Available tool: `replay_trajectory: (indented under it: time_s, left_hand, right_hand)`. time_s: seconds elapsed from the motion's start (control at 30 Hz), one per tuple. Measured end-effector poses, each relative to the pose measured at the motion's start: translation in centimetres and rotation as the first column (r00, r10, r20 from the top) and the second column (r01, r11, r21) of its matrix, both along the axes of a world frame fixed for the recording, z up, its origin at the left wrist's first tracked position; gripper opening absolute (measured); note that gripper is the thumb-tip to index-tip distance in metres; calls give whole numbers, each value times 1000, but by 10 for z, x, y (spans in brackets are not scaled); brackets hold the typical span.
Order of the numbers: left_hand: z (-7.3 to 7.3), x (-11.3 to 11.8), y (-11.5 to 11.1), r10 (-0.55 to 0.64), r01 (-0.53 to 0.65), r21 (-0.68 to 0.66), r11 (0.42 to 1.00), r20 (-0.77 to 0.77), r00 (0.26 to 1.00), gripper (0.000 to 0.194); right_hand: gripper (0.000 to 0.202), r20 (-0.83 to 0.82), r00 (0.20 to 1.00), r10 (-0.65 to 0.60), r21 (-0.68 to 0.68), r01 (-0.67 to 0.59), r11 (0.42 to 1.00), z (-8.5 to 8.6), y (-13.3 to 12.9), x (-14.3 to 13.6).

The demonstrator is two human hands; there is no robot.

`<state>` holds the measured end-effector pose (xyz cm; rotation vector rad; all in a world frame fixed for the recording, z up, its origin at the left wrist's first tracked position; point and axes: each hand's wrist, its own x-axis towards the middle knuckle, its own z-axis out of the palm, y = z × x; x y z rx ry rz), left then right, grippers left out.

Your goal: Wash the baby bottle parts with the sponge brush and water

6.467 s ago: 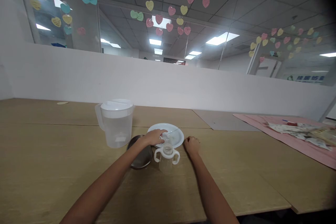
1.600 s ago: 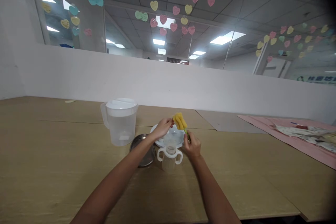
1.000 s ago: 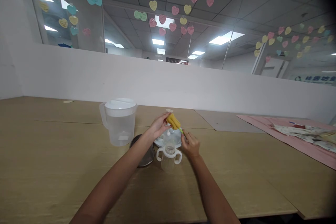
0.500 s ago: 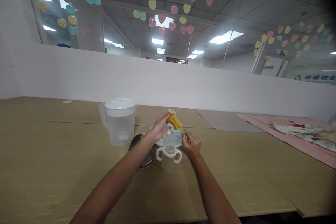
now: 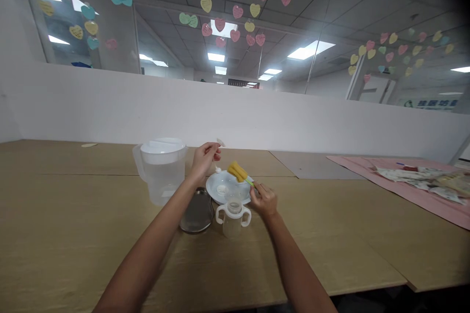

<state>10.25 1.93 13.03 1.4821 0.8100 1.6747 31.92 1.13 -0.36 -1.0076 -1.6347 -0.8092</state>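
My left hand [image 5: 206, 157] is raised over the back of a white bowl [image 5: 216, 194], its fingers closed on a pale, see-through straw piece [image 5: 220, 142]. A small white knob [image 5: 218, 169], seemingly its lower end, hangs below the hand. In my right hand [image 5: 265, 199] is the thin green handle of a sponge brush. The brush's yellow sponge head [image 5: 238, 171] is over the bowl, apart from the left hand. Nearer me stands a clear baby bottle [image 5: 232, 227], upright and uncapped, with two white side handles.
A lidded plastic pitcher [image 5: 165, 176] stands left of the bowl. In front of it lies a shallow metal tray [image 5: 197, 212], partly behind my left forearm. Far right, a pink cloth [image 5: 370, 171] carries a printed bag. A white wall [image 5: 257, 117] closes off the back.
My left hand has moved left and up with the straw piece, away from the yellow sponge. The sponge brush has shifted slightly left, and more of the bowl shows.
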Motion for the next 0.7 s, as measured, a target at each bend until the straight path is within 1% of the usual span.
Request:
replay_trajectory:
  time_s: [0.03,0.07,0.1,0.13,0.17,0.2,0.23,0.27,0.3,0.4,0.47,0.53,0.6,0.63,0.67,0.7]
  left_hand:
    - [1,-6,-1,85,-79,36,996,-194,977,25]
    - [1,-12,-1,173,-153,83,985,-389,905,23]
    - [1,-17,-1,263,-224,138,965,-563,783,21]
    - [0,-22,-1,326,-281,186,942,-711,623,20]
    - [-1,-26,0,353,-320,221,921,-821,449,19]
    - [-3,-29,2,344,-347,236,908,-892,294,19]
    - [-6,-32,4,305,-362,227,904,-936,176,19]
    - [-9,-34,5,249,-371,197,908,-963,100,19]
    - [-12,-35,7,190,-377,155,913,-980,59,17]
    - [-22,-38,12,29,-402,15,915,-999,28,8]
    - [-30,-40,16,-83,-424,-90,901,-996,35,3]
    - [-38,-40,19,-166,-434,-183,882,-983,77,13]
    - [-46,-41,23,-196,-417,-246,875,-968,158,19]
    - [-50,-41,25,-188,-396,-261,880,-958,215,21]
    - [-53,-41,27,-164,-368,-265,891,-945,283,23]
    - [-56,-42,28,-120,-326,-253,911,-919,376,23]
  right_hand:
    - [16,-15,1000,-19,-1,19,1000,-1,1,1]
    - [16,-25,999,-37,-1,37,999,-2,2,1]
    - [17,-33,998,-52,0,52,999,-2,2,2]
    - [17,-39,997,-63,-1,63,998,-3,3,2]
    - [17,-44,996,-71,-2,71,997,-3,3,3]
    - [17,-47,996,-76,-2,76,997,-3,4,3]
    - [17,-46,996,-78,-3,78,997,-3,4,3]
    - [17,-45,996,-79,-2,79,997,-3,4,3]
    - [17,-44,996,-79,-1,79,997,-3,4,3]
    - [17,-50,996,-71,-5,71,997,-3,4,3]
    - [17,-56,996,-68,-14,67,998,-3,4,3]
    - [17,-63,996,-69,-20,68,997,-4,4,3]
    - [18,-67,996,-62,-27,61,998,-4,5,3]
    - [19,-71,996,-57,-31,55,998,-5,5,3]
    - [19,-75,996,-52,-35,50,998,-5,5,3]
    - [19,-81,996,-48,-39,45,998,-5,5,3]
